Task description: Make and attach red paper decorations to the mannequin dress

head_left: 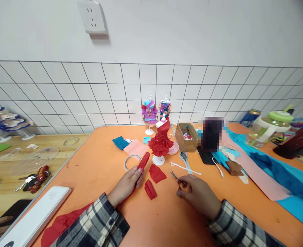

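My left hand (127,185) is closed on a strip of red crepe paper (143,162), holding it up off the orange table (100,164). My right hand (196,193) grips small scissors (175,177), blades pointing left toward the paper. Two cut red paper pieces (156,173) lie between my hands. Just beyond them stands a small mannequin in a red crepe dress (161,142) on a white base.
Two more dressed mannequins (149,113) stand by the wire grid. A cardboard box (186,138), tape ring (130,160), pink and blue paper sheets (259,171), a bottle with green lid (269,128) and a white case (35,216) lie around. More red paper (61,223) sits under my left arm.
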Tool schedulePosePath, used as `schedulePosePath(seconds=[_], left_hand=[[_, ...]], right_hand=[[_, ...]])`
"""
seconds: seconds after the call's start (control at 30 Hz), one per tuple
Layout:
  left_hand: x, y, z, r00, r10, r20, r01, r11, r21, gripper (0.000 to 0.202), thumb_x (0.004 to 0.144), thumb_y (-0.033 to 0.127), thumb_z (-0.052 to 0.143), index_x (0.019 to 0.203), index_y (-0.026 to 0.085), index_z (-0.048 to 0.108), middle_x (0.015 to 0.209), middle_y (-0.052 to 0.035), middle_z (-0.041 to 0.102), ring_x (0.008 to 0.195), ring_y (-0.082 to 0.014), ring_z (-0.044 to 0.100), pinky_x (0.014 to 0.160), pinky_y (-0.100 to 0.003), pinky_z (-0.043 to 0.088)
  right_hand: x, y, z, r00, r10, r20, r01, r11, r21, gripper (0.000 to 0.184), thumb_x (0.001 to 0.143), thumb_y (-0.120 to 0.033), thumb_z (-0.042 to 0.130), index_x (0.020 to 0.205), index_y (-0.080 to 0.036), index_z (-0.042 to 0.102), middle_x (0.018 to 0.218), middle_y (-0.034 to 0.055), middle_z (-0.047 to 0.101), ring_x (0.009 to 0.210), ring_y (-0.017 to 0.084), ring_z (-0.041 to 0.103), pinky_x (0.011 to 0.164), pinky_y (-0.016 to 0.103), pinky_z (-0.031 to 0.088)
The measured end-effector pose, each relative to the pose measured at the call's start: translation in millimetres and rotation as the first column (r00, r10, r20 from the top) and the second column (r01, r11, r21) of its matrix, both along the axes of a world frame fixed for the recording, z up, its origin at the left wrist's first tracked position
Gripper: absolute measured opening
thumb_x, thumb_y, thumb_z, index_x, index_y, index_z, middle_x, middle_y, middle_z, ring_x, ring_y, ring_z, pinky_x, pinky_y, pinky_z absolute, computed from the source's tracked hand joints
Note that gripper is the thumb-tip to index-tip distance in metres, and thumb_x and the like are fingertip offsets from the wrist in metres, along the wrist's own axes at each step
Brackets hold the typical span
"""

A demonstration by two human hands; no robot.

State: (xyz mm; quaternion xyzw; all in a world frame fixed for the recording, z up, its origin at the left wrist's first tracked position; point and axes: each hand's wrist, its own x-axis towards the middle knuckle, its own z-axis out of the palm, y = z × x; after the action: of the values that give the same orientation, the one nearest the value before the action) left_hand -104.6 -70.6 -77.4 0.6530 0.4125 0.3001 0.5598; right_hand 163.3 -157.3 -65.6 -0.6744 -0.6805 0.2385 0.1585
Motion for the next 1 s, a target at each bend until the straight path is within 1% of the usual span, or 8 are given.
schedulePosePath(seconds=[0.1,0.17,0.27,0.37,0.5,0.63,0.83,1.0], left_hand=[[1,-1,-0.8,1.000,0.003,0.006,-0.004,1.000,0.027,0.043,0.092,0.058,0.042,0.073,0.020,0.044,0.063,0.0051,0.043,0.055,-0.0115,0.039,0.057,-0.027,0.036],[2,-2,2.1,1.000,0.001,0.012,-0.002,0.999,0.046,0.043,0.093,0.058,0.042,0.072,0.020,0.045,0.063,0.0046,0.045,0.056,-0.0118,0.040,0.058,-0.027,0.037],[3,-4,6.9,0.999,0.008,0.034,-0.010,0.998,0.054,0.043,0.094,0.057,0.042,0.074,0.019,0.046,0.063,0.0041,0.047,0.056,-0.0120,0.043,0.059,-0.027,0.037],[3,-7,6.8,0.999,-0.007,0.032,0.006,0.999,0.052,0.043,0.094,0.057,0.042,0.073,0.019,0.046,0.063,0.0040,0.047,0.057,-0.0119,0.042,0.059,-0.026,0.037],[6,-11,0.2,0.997,-0.072,0.007,0.072,0.997,0.036,0.043,0.094,0.058,0.041,0.074,0.019,0.045,0.061,0.0051,0.044,0.056,-0.0115,0.039,0.058,-0.026,0.036],[8,-15,-1.1,0.991,-0.124,-0.060,0.127,0.990,0.056,0.044,0.094,0.059,0.038,0.074,0.020,0.046,0.061,0.0048,0.045,0.057,-0.0120,0.040,0.060,-0.026,0.037],[12,-19,9.2,0.974,-0.189,-0.127,0.201,0.976,0.089,0.047,0.095,0.060,0.035,0.075,0.019,0.048,0.064,0.0028,0.048,0.061,-0.0135,0.044,0.063,-0.028,0.038],[12,-19,8.3,0.972,-0.207,-0.116,0.213,0.976,0.047,0.050,0.092,0.064,0.036,0.075,0.019,0.048,0.063,0.0036,0.046,0.059,-0.0125,0.040,0.060,-0.027,0.036]], right_hand=[[-22,14,11.4,0.947,0.102,-0.304,-0.154,0.976,-0.154,0.023,0.072,-0.029,0.070,0.090,-0.019,0.059,0.087,0.0008,0.064,0.066,0.012,0.060,0.056,0.022,0.044],[-39,23,13.1,0.867,0.074,-0.493,-0.238,0.930,-0.281,0.022,0.078,-0.029,0.061,0.097,-0.021,0.054,0.089,0.0000,0.062,0.056,0.010,0.058,0.046,0.020,0.042],[-55,33,8.3,0.774,0.034,-0.632,-0.299,0.900,-0.318,0.016,0.081,-0.029,0.054,0.094,-0.021,0.052,0.083,-0.0020,0.056,0.051,0.010,0.056,0.040,0.020,0.041],[-59,35,2.4,0.781,0.141,-0.609,-0.330,0.921,-0.210,0.014,0.076,-0.029,0.061,0.084,-0.019,0.055,0.067,-0.0057,0.049,0.051,0.008,0.046,0.044,0.018,0.038],[-57,35,0.2,0.813,0.243,-0.528,-0.335,0.939,-0.083,0.014,0.070,-0.024,0.069,0.073,-0.016,0.058,0.066,-0.0052,0.054,0.059,0.007,0.045,0.052,0.018,0.034],[-56,35,0.2,0.811,0.253,-0.527,-0.357,0.928,-0.104,0.018,0.071,-0.030,0.071,0.077,-0.017,0.060,0.068,-0.0052,0.057,0.058,0.007,0.046,0.052,0.019,0.033],[-57,35,-1.2,0.805,0.272,-0.528,-0.371,0.924,-0.090,0.019,0.070,-0.032,0.072,0.075,-0.017,0.060,0.065,-0.0054,0.055,0.056,0.007,0.043,0.050,0.020,0.032],[-56,35,-5.8,0.743,0.183,-0.643,-0.363,0.918,-0.159,0.020,0.071,-0.032,0.072,0.072,-0.016,0.060,0.056,-0.0061,0.049,0.052,0.007,0.038,0.047,0.020,0.027]])
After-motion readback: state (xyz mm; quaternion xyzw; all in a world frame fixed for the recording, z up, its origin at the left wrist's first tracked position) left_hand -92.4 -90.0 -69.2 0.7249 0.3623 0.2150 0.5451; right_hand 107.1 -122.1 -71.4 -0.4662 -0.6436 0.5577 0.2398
